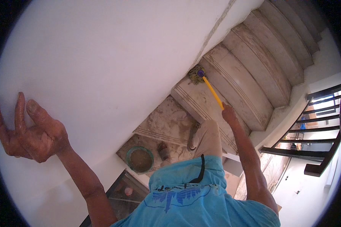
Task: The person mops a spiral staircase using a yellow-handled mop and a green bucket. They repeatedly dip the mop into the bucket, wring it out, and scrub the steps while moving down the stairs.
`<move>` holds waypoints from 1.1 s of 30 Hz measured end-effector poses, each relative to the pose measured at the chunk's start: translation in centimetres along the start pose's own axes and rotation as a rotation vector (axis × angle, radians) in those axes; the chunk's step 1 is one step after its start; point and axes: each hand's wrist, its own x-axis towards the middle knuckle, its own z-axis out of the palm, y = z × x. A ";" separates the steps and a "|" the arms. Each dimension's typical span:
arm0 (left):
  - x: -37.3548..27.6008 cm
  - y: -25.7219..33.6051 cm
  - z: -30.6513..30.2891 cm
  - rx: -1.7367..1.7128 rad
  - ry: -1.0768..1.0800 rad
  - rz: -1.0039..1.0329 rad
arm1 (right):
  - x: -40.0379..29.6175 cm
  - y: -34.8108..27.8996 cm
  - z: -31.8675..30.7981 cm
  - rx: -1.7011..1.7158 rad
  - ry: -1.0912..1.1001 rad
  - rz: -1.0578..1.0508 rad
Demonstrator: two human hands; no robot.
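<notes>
My right hand (229, 113) is closed around the yellow handle (213, 90) of a mop. A purple socket joins the handle to the dirty, stringy mop head (197, 75), which touches a stair step in the corner by the white wall. Out to the left, my left hand (35, 133) is raised beside the wall with its fingers apart and nothing in them. Whether its fingertips touch the wall cannot be told. A round green-rimmed bucket (136, 147) of murky brown water stands on the steps near my feet.
Curving stone steps (244, 68) with grooved edges and dirt smears rise to the upper right. The white wall (116, 56) borders them on the left. A dark railing (315, 127) stands at right. Below the bucket is a dark-framed glass panel (125, 188).
</notes>
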 end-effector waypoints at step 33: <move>-1.2 -2.1 -0.6 0.058 -0.117 0.057 | -20.2 -7.2 -15.9 1.242 -0.814 0.405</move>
